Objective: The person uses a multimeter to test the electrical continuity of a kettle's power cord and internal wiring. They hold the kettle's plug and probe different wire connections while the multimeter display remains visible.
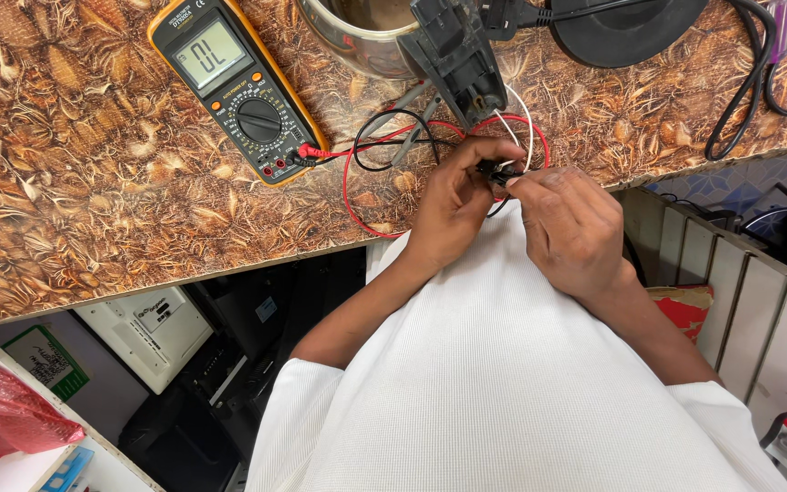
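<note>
**Both hands pinch a small black part at the bench edge**

The bench (93, 182) fills the upper frame, its near edge running from lower left up to the right. On it a meter (239, 87) lies at upper left, with a kettle (366, 36) and its black handle (455, 55) to the right of it. The red lead (350, 196) loops from the meter to the hands.

The left hand (453, 205) and right hand (574, 228) meet just at the bench edge, forearms angled in from below. Between them sits a small black part (494, 169), touching both and lying roughly left to right. Each hand's fingertips are closed on it in a pinch. White wires (519, 123) rise from it to the handle.
</note>
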